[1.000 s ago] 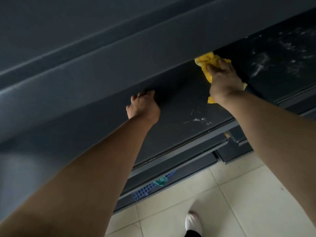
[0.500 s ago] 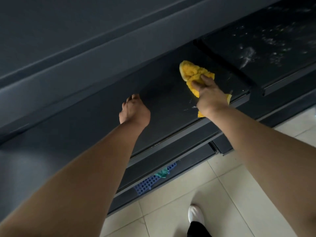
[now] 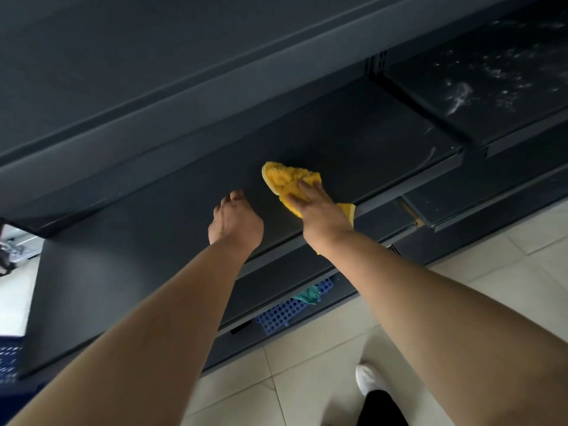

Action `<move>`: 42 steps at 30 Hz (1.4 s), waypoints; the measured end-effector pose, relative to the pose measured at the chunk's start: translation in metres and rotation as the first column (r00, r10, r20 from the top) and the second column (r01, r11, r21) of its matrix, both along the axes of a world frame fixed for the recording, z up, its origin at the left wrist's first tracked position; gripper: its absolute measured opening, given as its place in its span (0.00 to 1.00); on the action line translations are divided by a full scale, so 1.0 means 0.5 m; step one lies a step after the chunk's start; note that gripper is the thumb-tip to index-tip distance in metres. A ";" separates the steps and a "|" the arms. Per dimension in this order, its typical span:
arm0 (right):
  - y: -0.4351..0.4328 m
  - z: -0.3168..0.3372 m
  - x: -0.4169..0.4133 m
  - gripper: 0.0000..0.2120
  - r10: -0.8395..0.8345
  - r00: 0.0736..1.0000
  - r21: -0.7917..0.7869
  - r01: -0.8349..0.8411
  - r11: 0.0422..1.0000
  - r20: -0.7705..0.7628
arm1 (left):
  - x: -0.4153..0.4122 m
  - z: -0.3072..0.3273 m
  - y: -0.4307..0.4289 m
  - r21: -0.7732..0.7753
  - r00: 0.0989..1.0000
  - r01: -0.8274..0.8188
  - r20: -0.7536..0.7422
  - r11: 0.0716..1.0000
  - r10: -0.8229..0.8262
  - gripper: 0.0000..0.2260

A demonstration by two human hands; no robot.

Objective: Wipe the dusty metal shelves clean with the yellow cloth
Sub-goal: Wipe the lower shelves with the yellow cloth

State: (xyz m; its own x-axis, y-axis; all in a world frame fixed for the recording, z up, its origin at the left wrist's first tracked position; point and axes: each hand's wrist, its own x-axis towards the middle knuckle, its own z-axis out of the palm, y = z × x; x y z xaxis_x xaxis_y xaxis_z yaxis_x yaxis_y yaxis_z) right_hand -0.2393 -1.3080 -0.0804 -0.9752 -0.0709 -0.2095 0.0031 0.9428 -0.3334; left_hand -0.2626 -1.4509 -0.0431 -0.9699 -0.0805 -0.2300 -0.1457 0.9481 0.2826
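My right hand [image 3: 319, 210] presses flat on the bunched yellow cloth [image 3: 282, 176], fingers stretched over it, on the dark metal shelf [image 3: 368, 142]. One corner of the cloth sticks out under my palm at the shelf's front edge. My left hand [image 3: 235, 222] rests empty on the same shelf, just left of the cloth, fingertips touching the surface. A faint white streak marks this shelf near its right end. The neighbouring shelf [image 3: 479, 87] at the upper right carries white dust smears.
An upper shelf [image 3: 153, 118] overhangs the far side. On a lower shelf sits a blue perforated basket [image 3: 276, 318] with a teal rag [image 3: 307, 295]. Beige floor tiles [image 3: 307, 379] and my white shoe [image 3: 368, 379] lie below. A blue crate [image 3: 9, 361] shows at the left edge.
My right hand has swept the yellow cloth leftward along the shelf, ending close to my left hand. The white dust patch seen earlier near the front edge is gone.
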 end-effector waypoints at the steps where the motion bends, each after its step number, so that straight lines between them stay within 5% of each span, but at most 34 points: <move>1: 0.005 0.002 0.004 0.35 0.018 1.000 -0.001 -0.018 1.000 0.004 | 0.004 0.001 0.003 -0.001 1.000 0.000 0.010 1.000 0.000 0.27; 17: 0.347 0.004 -0.005 0.36 -0.110 0.992 0.055 0.113 0.992 -0.054 | -0.021 0.007 0.303 0.070 0.986 0.144 0.075 0.987 -0.149 0.25; 25: 0.496 0.004 -0.045 0.36 -0.043 0.996 0.060 0.047 0.997 -0.078 | -0.050 0.001 0.504 0.200 0.973 0.226 -0.092 0.953 -0.211 0.26; 30: 0.583 0.053 -0.050 0.28 -0.064 0.996 -0.443 0.033 0.896 -0.055 | -0.063 -0.022 0.623 0.318 0.995 0.099 -0.003 0.943 -0.103 0.21; 35: 0.676 0.073 -0.076 0.28 -0.039 0.993 -0.176 0.019 0.984 -0.109 | -0.058 -0.046 0.683 0.174 0.997 0.067 0.026 0.983 -0.073 0.30; 42: 0.688 0.040 -0.105 0.24 0.001 0.991 0.002 -0.001 1.000 -0.135 | -0.142 -0.062 0.676 0.058 0.979 0.202 -0.021 0.978 -0.201 0.26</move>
